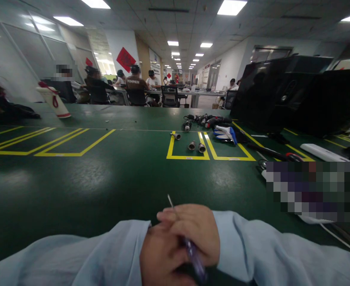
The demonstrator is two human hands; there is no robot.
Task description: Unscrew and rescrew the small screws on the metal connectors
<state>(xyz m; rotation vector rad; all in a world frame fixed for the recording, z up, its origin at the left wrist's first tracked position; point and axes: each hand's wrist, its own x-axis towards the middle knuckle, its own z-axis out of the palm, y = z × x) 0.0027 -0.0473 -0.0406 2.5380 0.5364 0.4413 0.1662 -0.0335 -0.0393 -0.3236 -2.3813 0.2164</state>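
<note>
My right hand is closed around a thin screwdriver with a clear purple handle. Its slim metal shaft sticks out past the fingers and points forward and up, while the handle slants down toward me. Pressed against the right hand, my left hand has its fingers bent. The two hands overlap and are slightly blurred, so what the left fingers hold, if anything, is hidden. Both hands are above the near edge of the green table. Farther off, metal cylindrical fittings lie within a yellow taped box.
A white-and-blue glove lies by dark tools and cables. Large black cases stand at right, near a white bar and a pixelated flat object. A white cup stands far left. People sit at desks beyond.
</note>
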